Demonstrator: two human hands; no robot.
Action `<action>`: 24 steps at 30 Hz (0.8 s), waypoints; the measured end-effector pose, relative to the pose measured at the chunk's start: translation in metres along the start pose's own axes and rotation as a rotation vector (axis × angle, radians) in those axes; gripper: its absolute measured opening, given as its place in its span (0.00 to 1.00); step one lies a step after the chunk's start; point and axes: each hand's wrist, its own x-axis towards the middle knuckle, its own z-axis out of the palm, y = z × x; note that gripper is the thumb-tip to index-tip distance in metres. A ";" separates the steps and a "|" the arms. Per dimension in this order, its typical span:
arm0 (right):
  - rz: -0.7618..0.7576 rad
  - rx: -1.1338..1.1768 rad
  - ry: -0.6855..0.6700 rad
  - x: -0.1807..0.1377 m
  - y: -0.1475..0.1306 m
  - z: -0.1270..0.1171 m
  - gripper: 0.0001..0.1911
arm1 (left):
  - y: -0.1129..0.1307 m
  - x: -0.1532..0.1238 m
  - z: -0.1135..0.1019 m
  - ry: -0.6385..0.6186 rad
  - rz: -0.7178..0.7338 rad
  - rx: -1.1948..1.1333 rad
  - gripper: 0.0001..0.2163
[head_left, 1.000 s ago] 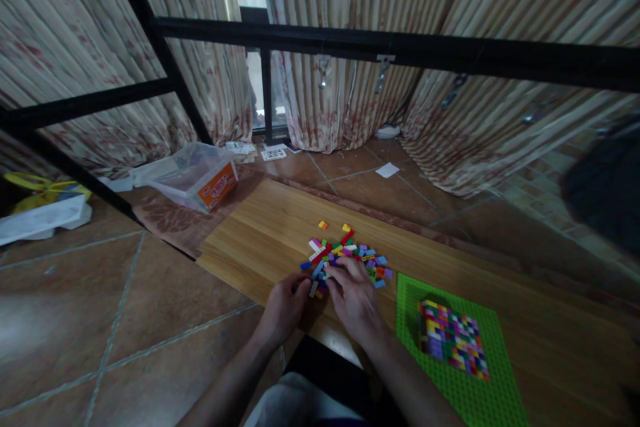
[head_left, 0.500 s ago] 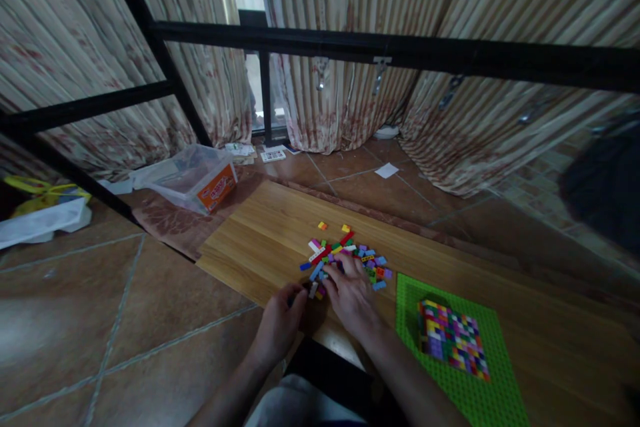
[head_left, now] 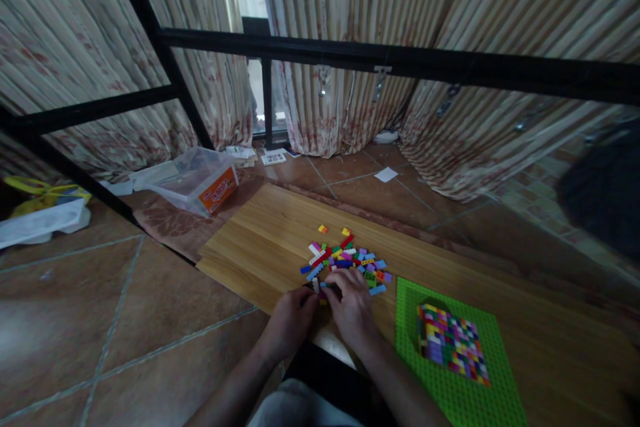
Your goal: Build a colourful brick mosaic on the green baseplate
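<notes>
A pile of small coloured bricks (head_left: 347,259) lies on a wooden board (head_left: 260,240) set on the tiled floor. My left hand (head_left: 293,320) and my right hand (head_left: 353,307) meet at the near edge of the pile, fingers curled and pinched around small bricks between them. What exactly each hand holds is too small to name. To the right, a green baseplate (head_left: 463,393) carries a multicoloured block of stacked bricks (head_left: 453,341).
A clear plastic box with an orange label (head_left: 200,180) sits on the floor at the left, past the board. Black metal bars (head_left: 400,60) cross above. Striped curtains (head_left: 350,0) hang behind. A white bag (head_left: 40,220) lies at the far left, papers on the tiles.
My right hand has pulled back from over the pile toward me, and both hands have come together at the pile's near edge. The view tilted slightly.
</notes>
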 end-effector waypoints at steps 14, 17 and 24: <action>0.670 0.827 -0.058 -0.048 -0.015 -0.030 0.11 | 0.012 -0.017 0.020 -0.253 0.034 -0.397 0.16; 0.740 0.906 -0.045 -0.056 -0.013 -0.035 0.12 | 0.013 -0.023 0.030 -0.298 -0.138 -0.517 0.17; 0.821 1.073 0.051 -0.061 -0.013 -0.042 0.15 | 0.024 -0.008 0.035 -0.182 -0.296 -0.793 0.20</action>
